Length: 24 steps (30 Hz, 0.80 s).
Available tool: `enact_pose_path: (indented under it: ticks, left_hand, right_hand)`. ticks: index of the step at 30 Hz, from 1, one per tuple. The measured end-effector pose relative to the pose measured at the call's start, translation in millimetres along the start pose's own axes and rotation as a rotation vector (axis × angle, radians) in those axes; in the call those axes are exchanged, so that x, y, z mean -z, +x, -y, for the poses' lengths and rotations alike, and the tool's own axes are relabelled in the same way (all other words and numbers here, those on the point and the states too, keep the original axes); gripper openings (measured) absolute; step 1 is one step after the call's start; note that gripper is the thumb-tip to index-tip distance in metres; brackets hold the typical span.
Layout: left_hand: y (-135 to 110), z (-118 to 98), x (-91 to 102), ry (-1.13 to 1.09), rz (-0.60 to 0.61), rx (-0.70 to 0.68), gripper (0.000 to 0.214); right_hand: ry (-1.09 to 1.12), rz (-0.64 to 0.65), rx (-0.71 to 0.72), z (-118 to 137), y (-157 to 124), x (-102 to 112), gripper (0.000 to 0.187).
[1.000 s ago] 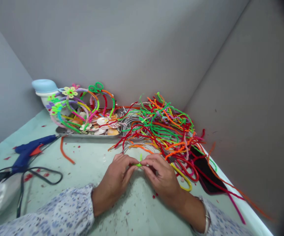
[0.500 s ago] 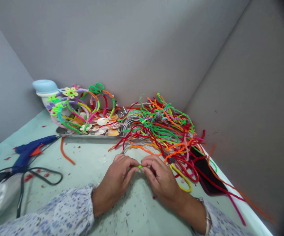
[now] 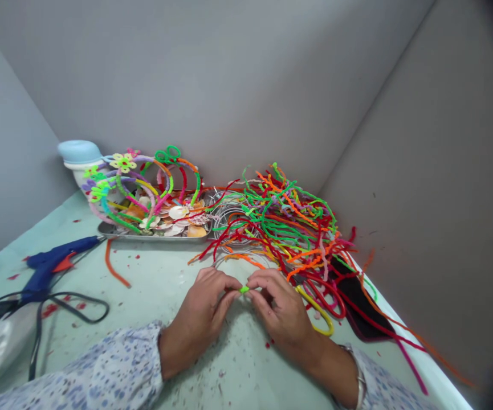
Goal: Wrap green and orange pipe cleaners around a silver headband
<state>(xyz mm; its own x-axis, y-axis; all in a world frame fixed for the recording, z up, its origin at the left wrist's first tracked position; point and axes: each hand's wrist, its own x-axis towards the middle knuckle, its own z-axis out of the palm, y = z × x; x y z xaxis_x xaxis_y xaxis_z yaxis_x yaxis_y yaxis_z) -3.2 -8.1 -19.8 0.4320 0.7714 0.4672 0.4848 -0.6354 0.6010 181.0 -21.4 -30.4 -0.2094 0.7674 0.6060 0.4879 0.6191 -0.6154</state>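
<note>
While my left hand [image 3: 203, 304] and right hand [image 3: 284, 313] meet just above the tabletop [image 3: 152, 296], the fingers of each are drawn into a close pinch, thumb to forefinger, with one small bright-green piece [image 3: 244, 289] held between the two hands. What shows of it is short and without a petal or loop, so I judge its shaping to be at an early stage; how much remains I cannot tell. Further along are the wrapped hoops [image 3: 170, 185] at the tray [image 3: 154, 238], wound in several colours, one bearing a yellow flower [image 3: 123, 163]; those look finished to me. The silvery wire rings [image 3: 220, 230] beside the tray seem unwrapped.

My fingertips cover most of the green piece, hiding its ends and any twist. Fuzzy stems [image 3: 286, 225] cross the wire rings, so I can't count them, and partly cover a dark flat object [image 3: 368, 313] on my right. A yellow handle [image 3: 331, 326] runs into the tangle, its tool unclear. At the left edge a white object [image 3: 4, 339] is cut off.
</note>
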Motion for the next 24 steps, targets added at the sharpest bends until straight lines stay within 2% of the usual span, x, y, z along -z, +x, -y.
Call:
enact_pose_path:
  ticks: [8,17,20,24]
  left_hand:
    - [-1.5,0.9,-0.3,-0.021,0.022,-0.036,0.009]
    - [-1.8,-1.0,1.4,-0.033,0.031,-0.053,0.009]
    - [-1.4,-0.6,1.5,-0.041,0.022,-0.049,0.009]
    - [-1.0,0.2,1.5,-0.041,0.022,-0.055,0.01]
  right_hand:
    - [0.08,0.096,-0.056,3.1,1.1,1.9,0.012]
    - [0.205,0.182,-0.25,1.7,-0.7,2.6,0.006]
    - [0.258,0.186,-0.305,-0.2,-2.4,1.0,0.007]
    - [0.266,0.165,-0.312,0.6,-2.5,1.0,0.012]
